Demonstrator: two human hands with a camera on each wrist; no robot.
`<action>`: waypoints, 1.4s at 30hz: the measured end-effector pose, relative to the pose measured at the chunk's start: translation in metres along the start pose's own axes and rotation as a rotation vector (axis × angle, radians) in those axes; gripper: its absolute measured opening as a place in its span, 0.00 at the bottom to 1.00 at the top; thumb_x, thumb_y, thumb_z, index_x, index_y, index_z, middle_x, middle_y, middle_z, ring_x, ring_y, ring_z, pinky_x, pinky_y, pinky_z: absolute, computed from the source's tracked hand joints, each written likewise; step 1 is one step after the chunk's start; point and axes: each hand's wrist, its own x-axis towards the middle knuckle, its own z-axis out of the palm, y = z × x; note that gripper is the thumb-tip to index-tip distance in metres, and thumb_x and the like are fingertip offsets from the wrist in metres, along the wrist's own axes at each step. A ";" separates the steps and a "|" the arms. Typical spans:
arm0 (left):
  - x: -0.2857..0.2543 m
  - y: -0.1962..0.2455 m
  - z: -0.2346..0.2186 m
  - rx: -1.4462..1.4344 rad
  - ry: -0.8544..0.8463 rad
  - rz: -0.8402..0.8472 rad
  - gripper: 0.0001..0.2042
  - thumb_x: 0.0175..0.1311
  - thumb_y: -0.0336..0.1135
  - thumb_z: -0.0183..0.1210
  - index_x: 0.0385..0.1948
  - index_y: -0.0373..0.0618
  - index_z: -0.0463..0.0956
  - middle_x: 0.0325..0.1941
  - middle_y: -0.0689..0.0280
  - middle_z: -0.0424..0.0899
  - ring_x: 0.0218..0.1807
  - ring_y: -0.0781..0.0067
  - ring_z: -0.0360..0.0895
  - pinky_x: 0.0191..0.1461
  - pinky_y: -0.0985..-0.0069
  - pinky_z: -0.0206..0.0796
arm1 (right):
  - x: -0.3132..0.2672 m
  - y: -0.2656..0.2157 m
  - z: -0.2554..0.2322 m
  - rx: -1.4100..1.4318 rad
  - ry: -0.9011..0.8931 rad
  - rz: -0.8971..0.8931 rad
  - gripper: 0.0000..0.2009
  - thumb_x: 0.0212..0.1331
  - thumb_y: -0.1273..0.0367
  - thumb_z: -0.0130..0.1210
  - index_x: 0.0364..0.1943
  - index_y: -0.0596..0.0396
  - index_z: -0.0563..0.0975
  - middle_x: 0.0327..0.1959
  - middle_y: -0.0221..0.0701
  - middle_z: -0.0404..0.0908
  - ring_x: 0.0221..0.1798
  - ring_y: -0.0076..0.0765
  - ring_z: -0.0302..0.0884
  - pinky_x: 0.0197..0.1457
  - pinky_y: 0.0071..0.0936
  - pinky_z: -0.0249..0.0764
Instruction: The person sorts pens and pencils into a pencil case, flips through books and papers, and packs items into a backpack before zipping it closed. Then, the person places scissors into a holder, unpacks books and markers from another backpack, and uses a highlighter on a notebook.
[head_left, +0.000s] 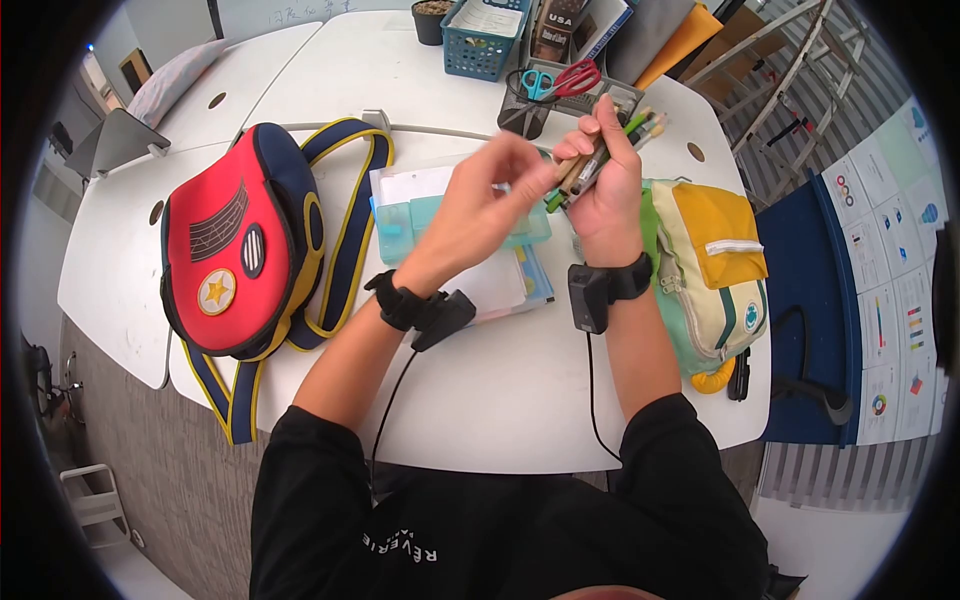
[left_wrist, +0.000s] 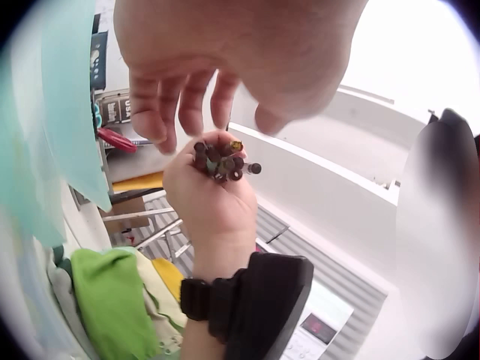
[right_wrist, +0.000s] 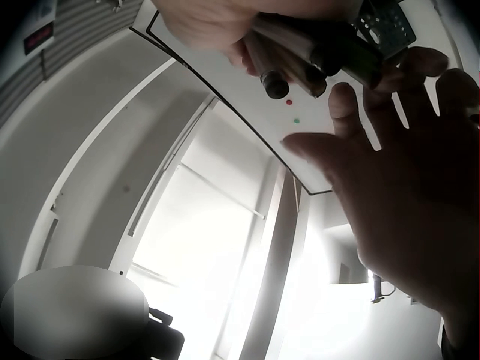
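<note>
Several pens and pencils [head_left: 585, 172] stand bunched in my right hand [head_left: 612, 190], whose fingers curl round them above the table. Their ends point toward my left hand [head_left: 480, 205], which hovers just beside the bunch with bent, relaxed fingers and grips nothing visible. In the left wrist view, pen ends [left_wrist: 225, 163] poke out of the right fist [left_wrist: 214, 199], below the loose fingers of my left hand [left_wrist: 240, 60]. The right wrist view has the left hand [right_wrist: 420, 180] with fingers spread, near the pens [right_wrist: 300, 56]. Beneath both hands lies a teal case [head_left: 398, 236] on papers [head_left: 485, 290].
A red and navy backpack [head_left: 225, 240] lies at the left, and a cream, green and yellow backpack [head_left: 710, 270] at the right. Behind the hands stand a mesh holder [head_left: 522, 118] with scissors [head_left: 538, 84], a teal basket [head_left: 478, 52] and a potted plant [head_left: 431, 22].
</note>
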 end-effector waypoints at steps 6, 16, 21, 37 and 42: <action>-0.006 0.006 0.015 -1.182 0.390 -0.393 0.25 0.75 0.51 0.38 0.58 0.40 0.71 0.57 0.56 0.79 0.64 0.58 0.71 0.70 0.60 0.58 | -0.032 0.046 0.030 -0.247 -0.008 -0.197 0.10 0.65 0.68 0.60 0.32 0.54 0.71 0.24 0.30 0.76 0.27 0.28 0.76 0.35 0.26 0.74; -0.007 -0.006 0.011 -1.285 0.389 -0.202 0.26 0.75 0.48 0.36 0.55 0.36 0.76 0.56 0.59 0.81 0.58 0.65 0.75 0.68 0.68 0.61 | -0.035 0.062 0.025 -0.610 -0.281 -0.204 0.04 0.63 0.76 0.59 0.36 0.58 0.75 0.28 0.28 0.79 0.30 0.21 0.78 0.36 0.17 0.70; -0.007 -0.015 0.036 -0.922 0.358 0.044 0.16 0.76 0.41 0.45 0.55 0.43 0.73 0.28 0.78 0.69 0.28 0.90 0.61 0.34 0.89 0.52 | -0.040 0.040 0.031 -0.378 -0.160 -0.090 0.07 0.68 0.70 0.56 0.45 0.53 0.72 0.23 0.18 0.64 0.20 0.14 0.60 0.22 0.15 0.57; -0.029 0.017 0.006 0.653 0.181 0.505 0.14 0.70 0.35 0.51 0.51 0.37 0.72 0.47 0.51 0.79 0.51 0.51 0.75 0.56 0.62 0.68 | -0.069 0.000 0.032 -0.698 -0.250 -0.215 0.05 0.64 0.72 0.59 0.38 0.54 0.73 0.19 0.23 0.70 0.18 0.19 0.66 0.22 0.21 0.63; -0.053 0.000 -0.043 0.877 0.284 0.406 0.13 0.62 0.32 0.61 0.47 0.39 0.78 0.57 0.51 0.77 0.61 0.48 0.71 0.67 0.61 0.63 | -0.077 -0.005 -0.034 -0.785 -0.135 -0.081 0.08 0.62 0.71 0.61 0.38 0.55 0.73 0.18 0.23 0.70 0.15 0.19 0.65 0.21 0.22 0.65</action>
